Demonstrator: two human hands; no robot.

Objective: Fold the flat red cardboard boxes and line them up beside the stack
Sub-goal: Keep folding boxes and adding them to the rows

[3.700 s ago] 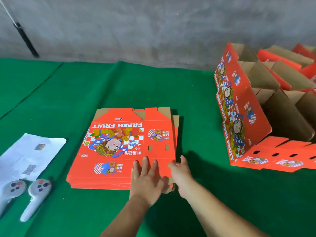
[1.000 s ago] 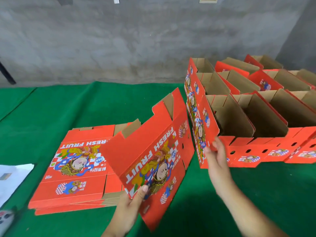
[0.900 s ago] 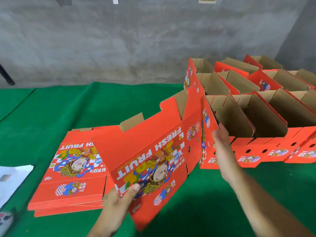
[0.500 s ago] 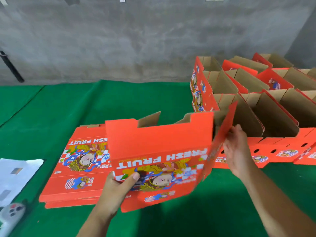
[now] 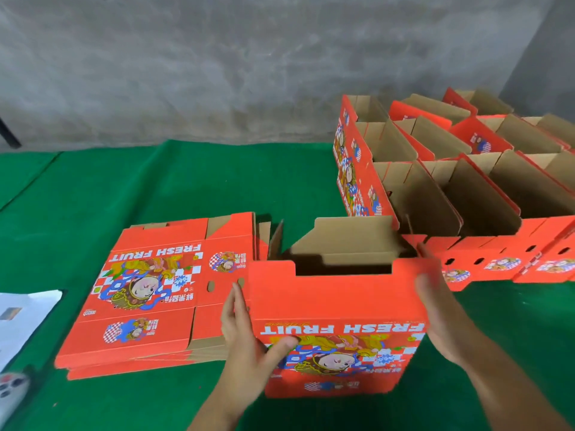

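I hold a red "FRESH FRUIT" box [image 5: 336,300] upright in front of me, opened into a rectangular tube with its brown inside showing at the top. My left hand [image 5: 245,346] grips its left edge, thumb on the printed front and fingers along the side. My right hand [image 5: 441,318], blurred, grips the right edge. The stack of flat red boxes [image 5: 149,293] lies just left of the held box. Several folded open boxes [image 5: 466,213] stand in rows at the right, the nearest one close behind the held box.
Green cloth [image 5: 186,188] covers the table up to a grey wall at the back. A white paper [image 5: 21,318] and a grey controller [image 5: 12,390] lie at the left edge, left of the flat stack.
The top flat box was lifted off the stack, swung upright and opened from flat into a tube. My right hand moved from the folded row onto the box's right edge.
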